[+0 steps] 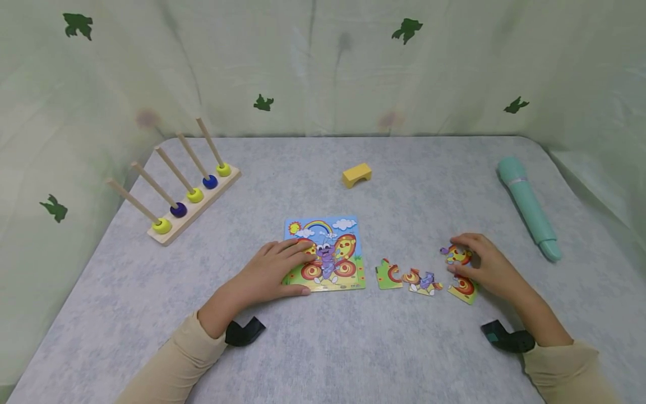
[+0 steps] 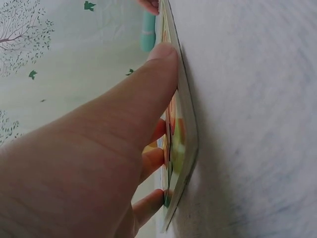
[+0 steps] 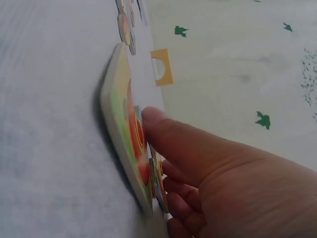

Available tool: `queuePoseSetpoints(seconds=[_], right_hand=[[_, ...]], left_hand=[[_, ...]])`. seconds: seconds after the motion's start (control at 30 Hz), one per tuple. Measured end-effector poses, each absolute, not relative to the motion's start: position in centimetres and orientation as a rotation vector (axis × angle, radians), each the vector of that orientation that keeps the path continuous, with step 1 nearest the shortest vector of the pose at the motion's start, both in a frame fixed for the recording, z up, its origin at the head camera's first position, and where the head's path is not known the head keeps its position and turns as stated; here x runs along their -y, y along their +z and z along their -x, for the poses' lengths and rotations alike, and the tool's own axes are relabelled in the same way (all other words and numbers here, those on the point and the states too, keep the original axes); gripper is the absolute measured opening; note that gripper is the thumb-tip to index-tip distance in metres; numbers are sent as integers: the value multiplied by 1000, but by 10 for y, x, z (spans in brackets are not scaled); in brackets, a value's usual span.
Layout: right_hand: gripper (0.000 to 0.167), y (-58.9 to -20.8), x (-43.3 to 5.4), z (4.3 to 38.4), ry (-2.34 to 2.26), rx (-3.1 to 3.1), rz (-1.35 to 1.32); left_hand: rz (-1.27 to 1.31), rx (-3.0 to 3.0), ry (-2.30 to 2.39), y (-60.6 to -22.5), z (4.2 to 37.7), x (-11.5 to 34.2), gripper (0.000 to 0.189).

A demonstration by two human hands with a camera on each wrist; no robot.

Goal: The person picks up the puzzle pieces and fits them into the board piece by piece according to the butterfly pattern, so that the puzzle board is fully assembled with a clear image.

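Observation:
A square puzzle board [image 1: 328, 283] with a butterfly, rainbow and sun lies mid-table. My left hand [image 1: 275, 269] rests on its left part, fingers stretched over the picture and thumb at the front edge. Toward the right, my right hand [image 1: 492, 269] pinches a puzzle piece [image 1: 459, 255] with red and yellow wing pattern between thumb and fingers; part of it is hidden. Just in front of that lies a red-ringed corner piece [image 1: 464, 289]. A green piece [image 1: 388, 276] and a piece with purple and orange [image 1: 425, 282] lie between the board and my right hand.
A wooden peg stand [image 1: 202, 207] with yellow and blue beads stands at the back left. Behind the board sits a yellow arch block [image 1: 357, 175]. A teal microphone-shaped object [image 1: 530, 207] lies at the right. A leaf-patterned curtain [image 1: 323, 67] hangs behind the table.

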State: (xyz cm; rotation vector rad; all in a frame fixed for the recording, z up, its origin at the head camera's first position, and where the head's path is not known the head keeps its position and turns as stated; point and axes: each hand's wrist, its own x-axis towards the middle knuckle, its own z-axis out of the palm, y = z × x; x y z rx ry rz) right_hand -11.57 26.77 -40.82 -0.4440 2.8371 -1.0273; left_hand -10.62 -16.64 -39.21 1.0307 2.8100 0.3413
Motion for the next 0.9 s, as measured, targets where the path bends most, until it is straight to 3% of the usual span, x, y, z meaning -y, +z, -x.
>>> queuePoseSetpoints(seconds=[0.2, 0.57, 0.9], right_hand=[[45, -409, -265, 115, -1015, -2882, 441], [49, -400, -260, 113, -1074, -2970, 350], [46, -370, -227, 104, -1257, -3068, 707]], left_hand=[[-1035, -2807, 355, -392, 107, 166, 63], [-1059, -2819, 378, -393, 107, 167, 62], [-1008, -2800, 442, -395, 107, 164, 60]])
